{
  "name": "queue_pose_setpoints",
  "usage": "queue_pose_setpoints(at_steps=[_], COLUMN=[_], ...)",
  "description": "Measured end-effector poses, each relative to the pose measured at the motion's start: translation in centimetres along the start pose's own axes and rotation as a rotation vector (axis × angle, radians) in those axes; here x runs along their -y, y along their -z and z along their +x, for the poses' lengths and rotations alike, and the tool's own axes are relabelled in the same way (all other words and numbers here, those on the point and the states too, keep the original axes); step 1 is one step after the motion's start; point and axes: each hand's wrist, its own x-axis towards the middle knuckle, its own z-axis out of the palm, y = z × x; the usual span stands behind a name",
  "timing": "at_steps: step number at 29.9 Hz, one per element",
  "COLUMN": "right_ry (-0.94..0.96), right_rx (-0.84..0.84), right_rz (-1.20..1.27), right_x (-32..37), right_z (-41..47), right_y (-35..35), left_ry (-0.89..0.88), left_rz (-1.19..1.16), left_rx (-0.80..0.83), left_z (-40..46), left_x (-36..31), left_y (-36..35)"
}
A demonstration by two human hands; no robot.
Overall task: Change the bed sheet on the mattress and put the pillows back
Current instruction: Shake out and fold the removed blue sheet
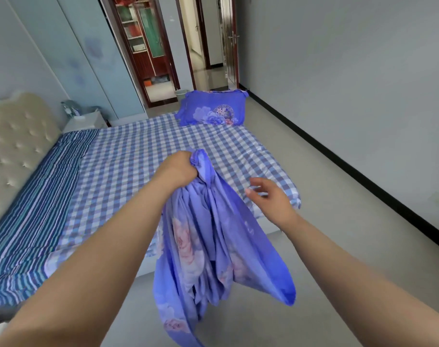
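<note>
My left hand is closed tight around a bunched top edge of the floral purple sheet, fingers curled into the gathered cloth. The rest of the sheet hangs straight down from that fist in loose folds, its pink flower print showing, the lowest part trailing below my forearm toward the floor. Just to the right of the fist, my right hand is spread with relaxed fingers and holds nothing; it sits close to the hanging cloth, though I can't quite tell from this blurred view whether a fingertip brushes it. Beneath and beyond both hands lies the mattress, covered in blue-and-white check, with a striped blue cover off to the left by the tufted headboard. Well ahead of my left hand, at the mattress's far corner, rests a purple floral pillow.
</note>
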Motion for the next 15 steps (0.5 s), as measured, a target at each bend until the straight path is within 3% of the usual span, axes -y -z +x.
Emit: queue_pose_setpoints(at_steps=[3,7,9,12,15], right_ry=[0.207,0.275,0.279,0.141,0.171], right_rx=[0.205,0.464,0.441,0.309,0.109], right_rz=[0.016,-0.200,-0.191,0.020,-0.049], right_x=[6.6,8.6,8.7,8.9,8.9], right_z=[-0.2,-0.2,-0.6,-1.1,-0.9], right_y=[-1.1,-1.2,-1.4,-2.4,-3.0], left_ry=[-0.059,-0.114,-0.131,-0.158,-0.155], left_rz=[0.013,-0.089,-0.141,-0.186,-0.316], left_rx=[0.083,0.191,0.222,0.228,0.244], left_z=[-0.9,-2.0,-2.6,-3.4,-4.1], left_x=[-1.2,-0.9,-0.6,-0.6,-0.7], left_y=[-0.4,-0.5,-0.3,-0.2,-0.7])
